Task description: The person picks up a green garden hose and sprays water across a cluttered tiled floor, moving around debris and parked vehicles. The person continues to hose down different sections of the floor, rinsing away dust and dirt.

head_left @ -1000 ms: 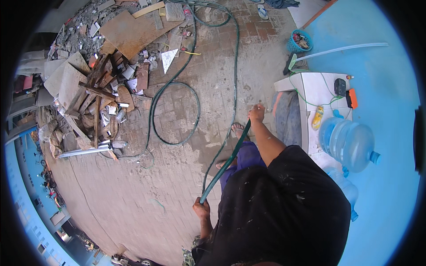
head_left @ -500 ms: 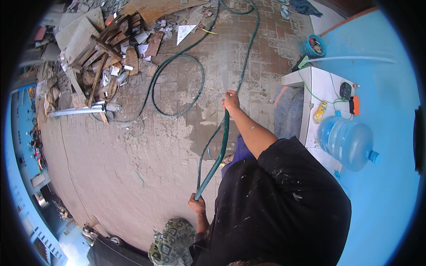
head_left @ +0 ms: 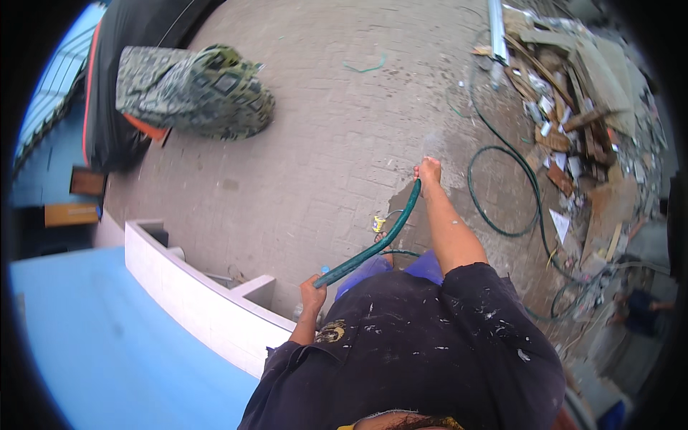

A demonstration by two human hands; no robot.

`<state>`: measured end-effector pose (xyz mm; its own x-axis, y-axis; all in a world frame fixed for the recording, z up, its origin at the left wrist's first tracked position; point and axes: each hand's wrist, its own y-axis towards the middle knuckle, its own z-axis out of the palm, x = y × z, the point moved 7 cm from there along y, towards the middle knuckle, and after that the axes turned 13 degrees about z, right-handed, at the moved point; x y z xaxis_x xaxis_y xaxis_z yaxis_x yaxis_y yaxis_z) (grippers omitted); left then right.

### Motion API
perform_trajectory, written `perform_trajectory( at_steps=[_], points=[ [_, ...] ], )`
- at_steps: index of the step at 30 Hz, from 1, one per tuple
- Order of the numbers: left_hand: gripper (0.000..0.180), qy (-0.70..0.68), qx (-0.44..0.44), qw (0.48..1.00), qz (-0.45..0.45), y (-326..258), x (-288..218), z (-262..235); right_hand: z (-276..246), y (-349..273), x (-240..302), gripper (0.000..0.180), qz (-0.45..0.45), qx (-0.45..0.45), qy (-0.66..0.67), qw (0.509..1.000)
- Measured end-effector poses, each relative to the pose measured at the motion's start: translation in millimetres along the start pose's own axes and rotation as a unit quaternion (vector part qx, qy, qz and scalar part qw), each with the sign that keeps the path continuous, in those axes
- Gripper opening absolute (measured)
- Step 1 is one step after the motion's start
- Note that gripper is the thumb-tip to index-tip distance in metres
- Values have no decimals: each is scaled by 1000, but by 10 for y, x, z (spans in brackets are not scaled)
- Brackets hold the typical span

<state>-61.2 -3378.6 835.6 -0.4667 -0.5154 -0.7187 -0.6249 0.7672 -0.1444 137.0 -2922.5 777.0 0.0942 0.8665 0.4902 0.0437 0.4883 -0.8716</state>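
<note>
- Left hand [head_left: 313, 290]: closed in a fist round the near end of a green hose [head_left: 373, 247], low in the view, just in front of the person's dark paint-flecked shirt [head_left: 416, 358]; grip appears full, fingers wrapped round the hose.
- Right hand [head_left: 428, 170]: arm stretched forward; fingers closed over the same hose at its far, upper end; whether the grip is tight cannot be told at this size.
- Green hose: runs as a slightly curved length between the two hands, raised off the ground; beyond the right hand it is hidden by the hand and arm.
- Paved ground [head_left: 337, 143]: grey-brown brick paving; a dark wet patch [head_left: 430, 215] lies under and beside the right hand.
- Second run of dark hose [head_left: 502, 190]: lies looped on the paving to the right of the right arm, leading up toward the rubble.
- Rubble heap [head_left: 580, 93]: broken boards, slabs and scraps, upper right; well apart from both hands.
- White low wall [head_left: 193, 297]: curved, left of the person, bordering a blue surface [head_left: 100, 344].
- Another person: camouflage-patterned cap [head_left: 193, 89] at upper left, well apart from the hose; no hands visible.
</note>
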Motion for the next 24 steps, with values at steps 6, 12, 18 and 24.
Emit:
perform_trajectory(
  at_steps=[6, 12, 18, 24],
  points=[
    [39, -30, -162, 978, -128, -617, 157, 85, 2033, -298, -619, 12, 27, 177, -299, 937],
    [38, -69, -214, 956, -187, -464, 124, 212, 3632, -1394, -1519, 19, -6, 410, -509, 757],
    [29, -25, -297, 903, -310, -91, 116, 384, 4857, -2187, -911, 24, -238, 454, -511, 690],
    [21, -63, -276, 874, -394, 371, -604, 593, 5680, -2017, -780, 25, -296, 450, -552, 637]
  ],
)
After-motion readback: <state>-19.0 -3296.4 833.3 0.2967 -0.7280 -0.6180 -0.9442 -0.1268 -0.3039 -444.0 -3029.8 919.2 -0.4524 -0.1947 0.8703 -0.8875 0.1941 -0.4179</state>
